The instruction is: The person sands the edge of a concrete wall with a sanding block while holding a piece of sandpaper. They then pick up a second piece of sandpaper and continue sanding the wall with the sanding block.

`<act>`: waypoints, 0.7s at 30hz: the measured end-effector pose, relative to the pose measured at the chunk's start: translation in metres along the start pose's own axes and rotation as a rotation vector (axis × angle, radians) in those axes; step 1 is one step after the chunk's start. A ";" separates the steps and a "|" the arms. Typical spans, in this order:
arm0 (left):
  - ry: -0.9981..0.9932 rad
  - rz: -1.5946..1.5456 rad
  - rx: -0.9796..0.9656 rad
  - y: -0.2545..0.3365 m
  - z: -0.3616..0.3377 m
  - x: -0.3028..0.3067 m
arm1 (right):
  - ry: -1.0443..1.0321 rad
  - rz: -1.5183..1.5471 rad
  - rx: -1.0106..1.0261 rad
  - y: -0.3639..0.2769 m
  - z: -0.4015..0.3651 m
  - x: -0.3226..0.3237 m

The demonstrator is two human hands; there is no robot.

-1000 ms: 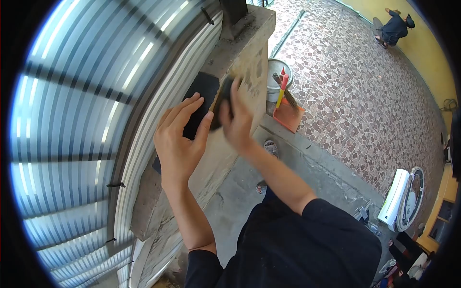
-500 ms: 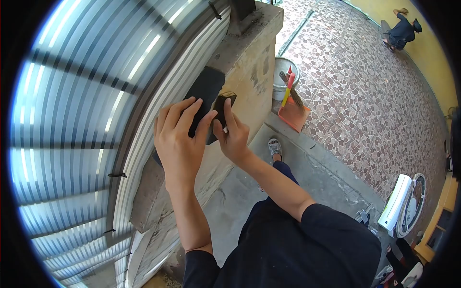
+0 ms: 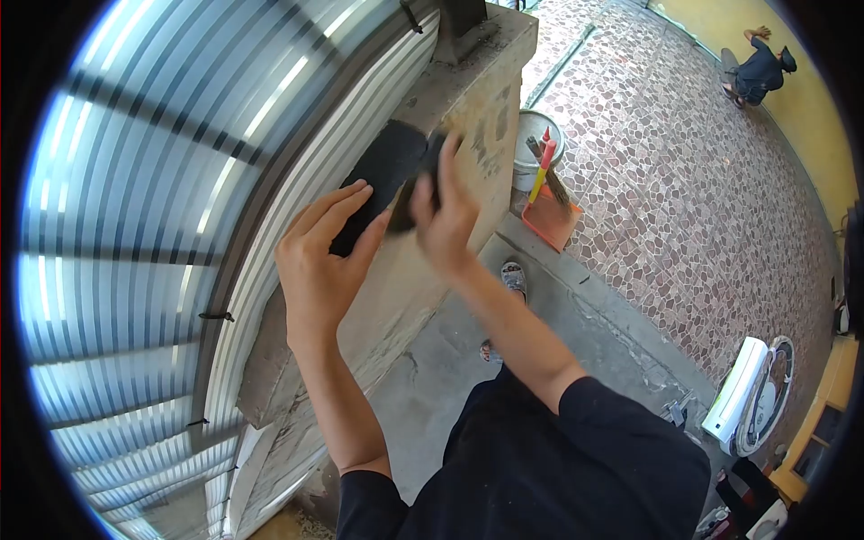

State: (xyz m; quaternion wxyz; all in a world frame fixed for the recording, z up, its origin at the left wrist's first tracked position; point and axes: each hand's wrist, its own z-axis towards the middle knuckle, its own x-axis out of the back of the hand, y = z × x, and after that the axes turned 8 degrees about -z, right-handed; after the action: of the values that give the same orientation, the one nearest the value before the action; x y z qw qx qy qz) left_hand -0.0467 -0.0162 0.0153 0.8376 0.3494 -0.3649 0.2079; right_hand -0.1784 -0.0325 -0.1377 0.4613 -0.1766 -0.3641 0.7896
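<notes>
A black sheet (image 3: 389, 162), like sandpaper, lies on top of the low wall and bends over its edge. My left hand (image 3: 315, 265) holds it down, fingers on the upper face and thumb by the edge. Blurred by motion, my right hand (image 3: 450, 216) is at the wall's near side and grips a dark flat piece (image 3: 441, 166) between thumb and fingers. Whether this piece joins the black sheet cannot be made out.
Corrugated translucent panels (image 3: 171, 180) rise along the left. Beyond the wall (image 3: 486, 153) stand a bucket (image 3: 538, 126) and an orange dustpan (image 3: 551, 223) with a brush. A white appliance (image 3: 733, 387) lies at right. Another person (image 3: 760, 72) crouches by the yellow wall.
My right hand has moved up and away along the wall edge with the dark piece. My left hand has shifted slightly left, its thumb lower.
</notes>
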 end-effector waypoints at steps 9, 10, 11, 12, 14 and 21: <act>0.000 -0.053 0.076 -0.001 -0.005 0.001 | -0.117 0.125 -0.010 -0.015 -0.057 0.005; -0.002 -0.069 0.094 -0.001 -0.005 0.001 | -0.114 0.125 -0.009 -0.013 -0.053 0.004; -0.003 -0.070 0.091 -0.001 -0.005 0.001 | -0.080 0.102 0.042 -0.008 -0.046 0.003; 0.008 -0.070 0.089 -0.002 -0.005 0.001 | -0.044 0.078 0.092 -0.005 -0.033 0.001; 0.014 -0.070 0.099 -0.004 -0.006 0.000 | -0.018 0.024 -0.060 0.005 0.019 -0.005; 0.051 -0.144 0.114 -0.005 -0.007 0.000 | -0.150 0.103 0.005 -0.021 -0.062 0.009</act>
State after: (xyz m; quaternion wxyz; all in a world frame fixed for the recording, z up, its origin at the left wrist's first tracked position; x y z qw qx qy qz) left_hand -0.0405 -0.0145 0.0103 0.8380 0.4166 -0.3051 0.1764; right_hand -0.1323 0.0073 -0.1632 0.3921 -0.1345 -0.3862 0.8240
